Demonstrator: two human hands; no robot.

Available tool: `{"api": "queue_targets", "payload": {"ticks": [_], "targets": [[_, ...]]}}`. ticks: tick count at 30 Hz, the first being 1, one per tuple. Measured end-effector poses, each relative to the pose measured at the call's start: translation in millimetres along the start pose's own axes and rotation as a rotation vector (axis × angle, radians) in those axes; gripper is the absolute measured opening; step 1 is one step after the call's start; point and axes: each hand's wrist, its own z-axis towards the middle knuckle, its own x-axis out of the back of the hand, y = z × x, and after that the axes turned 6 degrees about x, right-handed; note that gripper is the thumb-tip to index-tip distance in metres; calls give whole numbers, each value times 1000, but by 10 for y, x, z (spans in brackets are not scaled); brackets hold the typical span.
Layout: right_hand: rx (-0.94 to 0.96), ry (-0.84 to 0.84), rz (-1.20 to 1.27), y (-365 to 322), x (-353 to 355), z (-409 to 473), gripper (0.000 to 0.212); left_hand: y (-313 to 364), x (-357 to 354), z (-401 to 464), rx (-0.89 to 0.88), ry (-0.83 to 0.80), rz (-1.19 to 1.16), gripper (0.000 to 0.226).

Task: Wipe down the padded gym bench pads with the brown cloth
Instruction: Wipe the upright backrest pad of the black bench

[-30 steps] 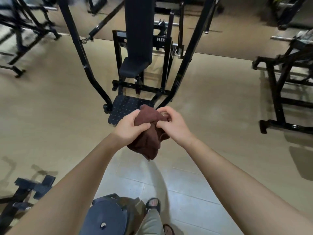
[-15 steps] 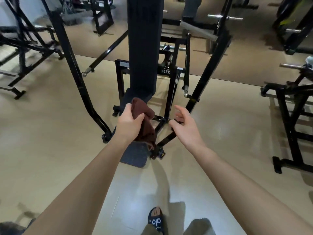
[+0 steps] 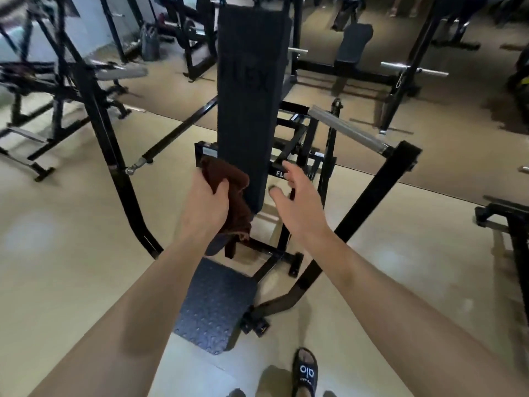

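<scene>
Against the upright back pad (image 3: 249,104), left hand (image 3: 204,207) clutches the brown cloth (image 3: 229,184), apparently hanging downward; right hand (image 3: 297,204) spread loose.

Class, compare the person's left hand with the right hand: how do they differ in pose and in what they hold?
The left hand has its fingers curled round the bunched brown cloth, gripping it; the right hand holds nothing, fingers spread. The left hand is beside the tall dark padded backrest; the right reaches past its other side. Both are bare and extended forward.

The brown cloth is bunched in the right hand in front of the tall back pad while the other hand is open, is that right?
Wrong hand. The head view shows the brown cloth bunched in the left hand, in front of the tall back pad; the right hand is the open one.
</scene>
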Motion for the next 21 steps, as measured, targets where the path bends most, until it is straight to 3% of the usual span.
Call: {"api": "queue_targets", "payload": {"ticks": [10,21], "targets": [[290,-36,-497,-130,129,2051,66,731,-426,1443,54,38,-194,38],[369,-4,-615,-70,113,3994,66,1559,-874,2985,40,118,-246,42]]}}
